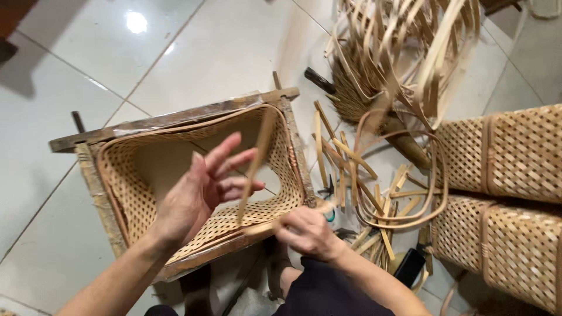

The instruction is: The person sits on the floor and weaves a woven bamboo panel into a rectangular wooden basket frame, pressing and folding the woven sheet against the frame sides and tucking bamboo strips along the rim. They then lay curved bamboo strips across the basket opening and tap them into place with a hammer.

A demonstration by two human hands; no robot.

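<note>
Left hand (202,190) raised over the woven basket (134,187), fingers (231,153) spread and loose, holding nothing I can make out. Right hand (307,231) at the basket's near rim, fingers pinched on a thin bamboo strip (254,167) rising blurred between the hands. Basket sits inside a wooden frame (175,120) on the tiled floor (193,52); loose strips (351,169) just to the right, finished baskets (515,158) beyond them.

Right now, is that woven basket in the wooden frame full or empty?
Empty. The woven basket shows bare walls and floor inside; only the left hand and a thin strip hover over its opening.
</note>
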